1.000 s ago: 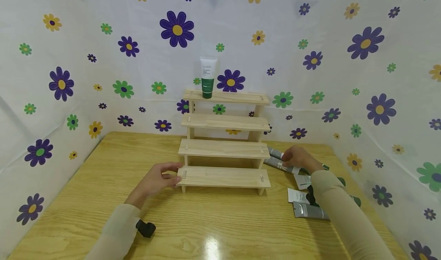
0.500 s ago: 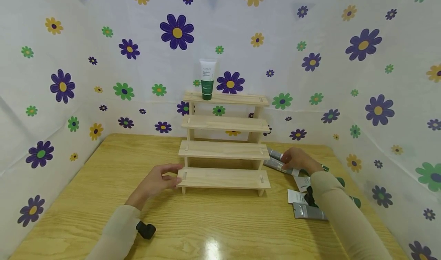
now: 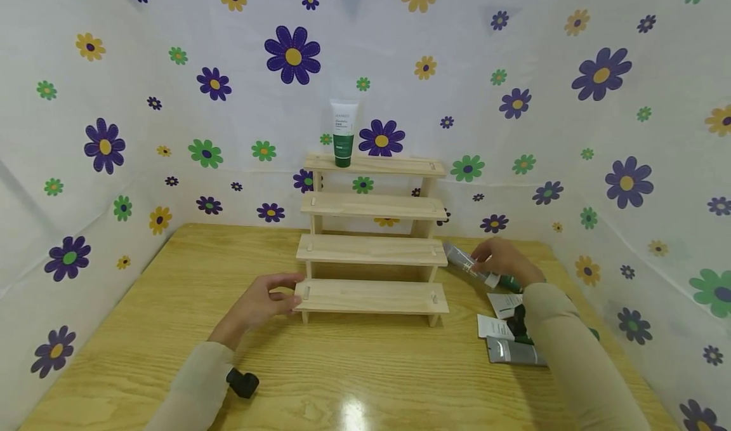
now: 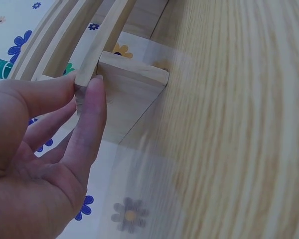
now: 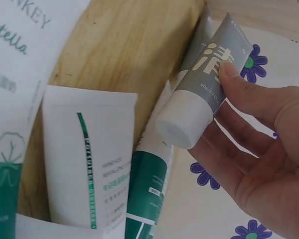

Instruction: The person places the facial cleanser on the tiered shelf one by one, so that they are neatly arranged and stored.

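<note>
A four-tier wooden display stand point(image 3: 371, 296) stands at the middle of the table. My left hand point(image 3: 251, 307) pinches the left end of its lowest board point(image 4: 93, 62) between thumb and finger. To the right of the stand, my right hand point(image 3: 505, 261) holds a grey squeeze tube point(image 5: 217, 62) with a white cap point(image 5: 185, 119), thumb on its printed face. Another grey tube point(image 5: 197, 37) shows partly behind it. On the top board stands a white-and-green tube point(image 3: 344, 132), cap down, left of centre.
Below my right hand lie white-and-green tubes point(image 3: 494, 327) and a grey tube point(image 3: 514, 352), partly covered by my right forearm. The wooden table point(image 3: 342, 367) is bordered at the back and sides by a white flowered cloth point(image 3: 228, 113).
My right hand has shifted slightly right and raised the grey tube, which now overlaps the other grey one in the head view. The left hand keeps its place on the stand.
</note>
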Motion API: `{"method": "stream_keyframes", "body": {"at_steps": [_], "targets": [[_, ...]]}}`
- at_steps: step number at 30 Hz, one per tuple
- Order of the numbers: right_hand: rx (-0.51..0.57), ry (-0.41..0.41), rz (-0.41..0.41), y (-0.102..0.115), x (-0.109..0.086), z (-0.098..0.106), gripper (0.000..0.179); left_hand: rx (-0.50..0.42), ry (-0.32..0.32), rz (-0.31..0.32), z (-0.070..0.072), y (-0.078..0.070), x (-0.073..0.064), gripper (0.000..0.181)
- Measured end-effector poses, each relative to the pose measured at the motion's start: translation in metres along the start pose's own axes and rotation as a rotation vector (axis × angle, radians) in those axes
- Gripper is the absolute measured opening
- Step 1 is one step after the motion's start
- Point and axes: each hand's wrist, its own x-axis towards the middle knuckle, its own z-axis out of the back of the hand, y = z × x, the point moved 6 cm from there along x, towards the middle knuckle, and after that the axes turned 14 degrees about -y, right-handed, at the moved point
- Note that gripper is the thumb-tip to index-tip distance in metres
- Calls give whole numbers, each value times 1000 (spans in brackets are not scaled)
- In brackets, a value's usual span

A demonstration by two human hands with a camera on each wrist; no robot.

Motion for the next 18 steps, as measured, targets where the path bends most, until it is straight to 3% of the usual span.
{"method": "stream_keyframes", "body": {"at_steps": [7,18], "targets": [[48,-75,25,13,-1,19,31,15,-3,7,-1,0,0,53],[80,-182,-30,25,2,46,37,26,-18,14,0,-1,0,53]]}}
